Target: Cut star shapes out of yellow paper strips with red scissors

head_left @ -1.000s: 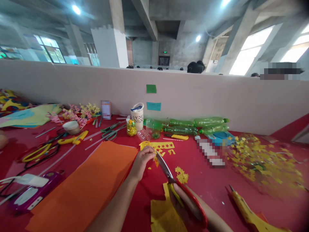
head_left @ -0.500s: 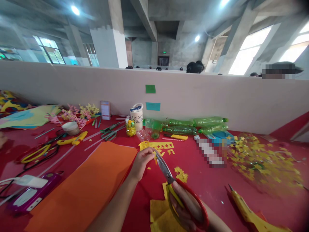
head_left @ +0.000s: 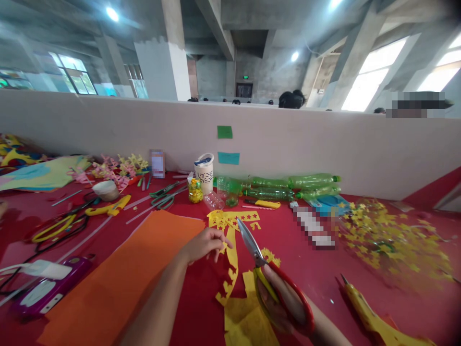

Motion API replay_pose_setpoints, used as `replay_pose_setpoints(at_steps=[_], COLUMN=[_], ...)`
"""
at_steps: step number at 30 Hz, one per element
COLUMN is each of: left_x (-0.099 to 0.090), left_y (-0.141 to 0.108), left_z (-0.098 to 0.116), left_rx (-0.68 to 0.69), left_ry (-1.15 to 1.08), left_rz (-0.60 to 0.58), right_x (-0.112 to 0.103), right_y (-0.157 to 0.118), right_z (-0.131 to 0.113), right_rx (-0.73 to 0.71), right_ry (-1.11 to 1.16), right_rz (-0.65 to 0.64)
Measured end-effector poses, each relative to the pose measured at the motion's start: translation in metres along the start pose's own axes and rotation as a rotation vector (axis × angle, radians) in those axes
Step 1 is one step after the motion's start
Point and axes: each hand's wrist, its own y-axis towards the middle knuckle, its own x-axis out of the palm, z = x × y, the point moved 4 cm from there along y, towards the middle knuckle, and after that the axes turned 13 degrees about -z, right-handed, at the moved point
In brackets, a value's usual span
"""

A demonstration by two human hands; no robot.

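My right hand (head_left: pixel 279 298) is wrapped round the red and yellow handles of the scissors (head_left: pixel 254 245). Their blades look closed and point up and away. To the left, my left hand (head_left: pixel 207 244) has its fingers loosely bent and apart. A small yellow scrap (head_left: pixel 224 248) shows by those fingertips; whether they touch it I cannot tell. Beside them a yellow strip (head_left: pixel 232 259) with notched edges trails toward me. Yellow sheets (head_left: pixel 247 319) lie below the scissors. A strip with star-shaped holes (head_left: pixel 247 216) and a small pile of yellow stars (head_left: pixel 272 257) lie beyond.
Orange sheets (head_left: pixel 133 269) cover the left side of the red table, near a purple power strip (head_left: pixel 54 286). Green plastic bottles (head_left: pixel 313 181) and a white cup (head_left: pixel 204 175) stand along the partition. At right are a star-covered decoration (head_left: pixel 392 245) and a yellow glue gun (head_left: pixel 370 312).
My left hand has moved left and down, and its pinch has opened. The notched yellow strip now shows beneath it. The scissors have shifted slightly right and their blades have closed.
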Motion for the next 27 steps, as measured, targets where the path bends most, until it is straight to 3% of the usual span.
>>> replay_pose_setpoints(at_steps=[3,7,11,19,27], left_x=[0.007,0.039,0.062,0.062,0.069], left_y=[0.0,0.011,0.021,0.023,0.028], left_z=[0.006,0.001,-0.007,-0.003,-0.007], left_rx=[0.063,-0.001,-0.022,0.066,0.089], left_ry=[0.001,0.042,0.158,0.109,0.206], left_rz=[0.015,-0.192,-0.276,-0.184,-0.196], right_x=[-0.003,-0.01,-0.017,-0.01,-0.011], right_y=[0.0,0.002,0.004,0.002,0.003], right_z=[-0.003,-0.012,-0.014,-0.02,-0.019], right_rx=[0.011,-0.009,-0.005,0.05,0.091], right_ry=[-0.126,-0.394,-0.431,-0.461,-0.477], right_rz=[0.148,0.361,0.437,0.555,0.603])
